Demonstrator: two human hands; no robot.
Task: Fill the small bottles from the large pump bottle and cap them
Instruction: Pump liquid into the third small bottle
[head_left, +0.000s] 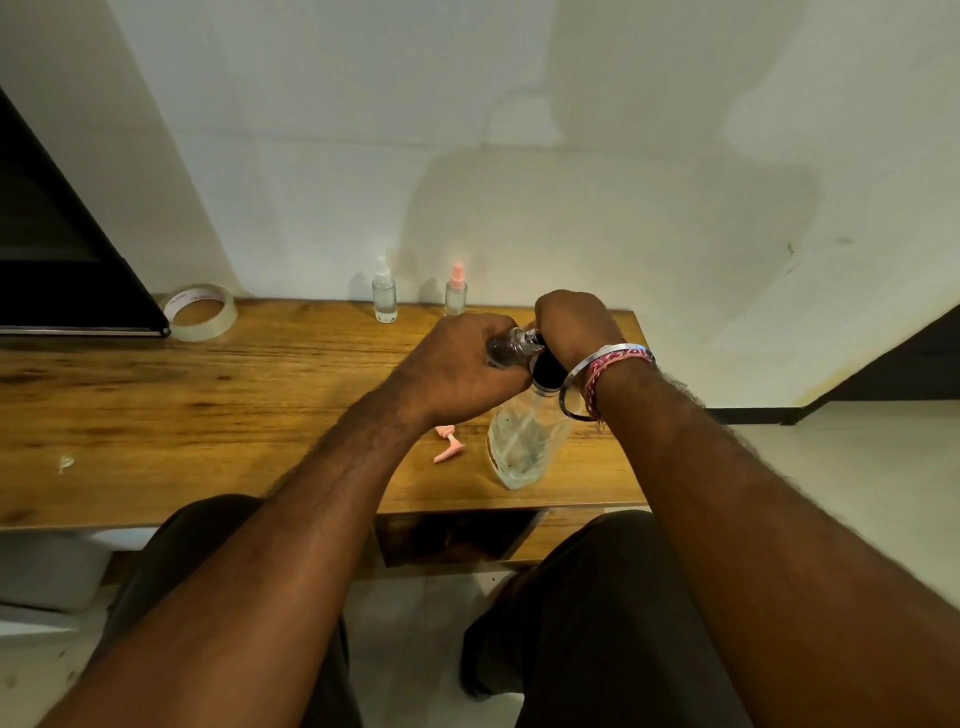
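The large pump bottle (524, 441) stands near the bench's (208, 395) front edge. The left hand (462, 369) grips a small clear bottle (506, 348), tilted against the pump nozzle, while the right hand (571, 325) curls over the black pump head (548, 369). Its pink cap (448, 441) lies just beside. Pressing slowly, mouth kept under the spout, should avoid spills. Two capped spray bottles (384, 291) wait by the wall.

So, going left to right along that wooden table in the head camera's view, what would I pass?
Tape roll → small bottle with a white cap → small bottle with a pink cap → large pump bottle, held at its top by both hands.
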